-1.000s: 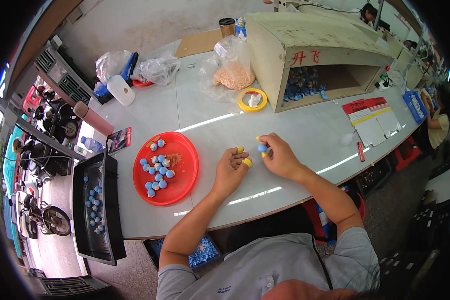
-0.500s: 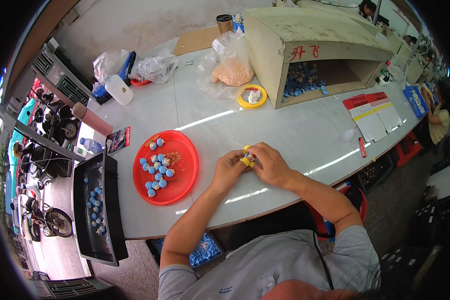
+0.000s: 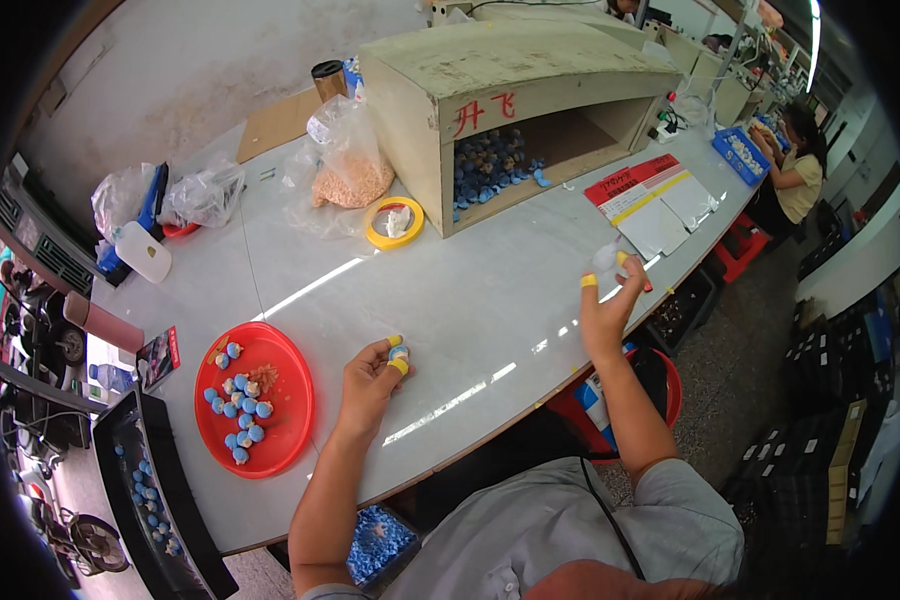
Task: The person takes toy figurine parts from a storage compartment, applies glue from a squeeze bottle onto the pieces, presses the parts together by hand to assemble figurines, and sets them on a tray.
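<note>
Left hand (image 3: pixel 370 385) pinching small blue piece (image 3: pixel 398 353) near front edge of surface (image 3: pixel 450 300); right hand (image 3: pixel 606 305) pinching pale bit (image 3: pixel 604 259) over right edge; red tray (image 3: pixel 290 395) holds many pieces, most left

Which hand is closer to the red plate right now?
Left. The left hand rests just right of the red plate; the right hand is raised far off, over the table's near edge.

— What sits in the left hand (image 3: pixel 370 378)?
— A small blue-and-yellow piece (image 3: pixel 399 354), pinched at the fingers, centre frame.
— And the right hand (image 3: pixel 608 305)?
— A small whitish piece (image 3: pixel 604 260), raised, right of centre.
</note>
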The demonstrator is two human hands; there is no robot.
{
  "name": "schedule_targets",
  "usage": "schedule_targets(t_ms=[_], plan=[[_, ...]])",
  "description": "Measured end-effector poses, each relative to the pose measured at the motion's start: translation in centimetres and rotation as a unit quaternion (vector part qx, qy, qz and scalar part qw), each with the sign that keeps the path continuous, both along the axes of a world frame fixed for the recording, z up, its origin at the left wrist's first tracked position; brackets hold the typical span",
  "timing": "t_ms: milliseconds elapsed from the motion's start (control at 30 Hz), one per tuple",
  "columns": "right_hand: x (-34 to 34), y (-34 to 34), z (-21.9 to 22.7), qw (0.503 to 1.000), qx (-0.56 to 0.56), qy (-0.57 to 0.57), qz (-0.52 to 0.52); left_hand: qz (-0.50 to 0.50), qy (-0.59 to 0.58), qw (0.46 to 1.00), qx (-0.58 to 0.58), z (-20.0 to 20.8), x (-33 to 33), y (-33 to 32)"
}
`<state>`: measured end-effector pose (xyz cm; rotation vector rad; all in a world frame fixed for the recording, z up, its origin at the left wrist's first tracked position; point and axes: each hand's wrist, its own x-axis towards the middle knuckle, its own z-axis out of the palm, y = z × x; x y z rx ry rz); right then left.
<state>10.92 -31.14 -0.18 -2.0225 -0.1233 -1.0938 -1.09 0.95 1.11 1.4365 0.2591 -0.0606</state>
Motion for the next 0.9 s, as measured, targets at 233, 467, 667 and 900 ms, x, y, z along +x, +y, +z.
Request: schedule_targets(t_ms=[233,467,667,900], plan=[[6.3,-6.5,-2.7,0.951,-0.189,0.239,-0.052,0.012,0.028,1.0,0.004,0.3,-0.3,0.4],[0.6,3.6,3.0,0.891,0.02,0.296,0.344,-0.056,0.05,0.997,-0.029,-0.2,0.6,1.0],[-4.1,10.2,4.2,0.842,-0.091,0.21,0.489,-0.063,0.059,0.995,-0.049,0.4,0.2,1.0],[-4.9,11.8,1.5,0.823,0.053,0.129,0.551,-0.132,0.083,0.988,-0.008,1.1,0.3,1.2]])
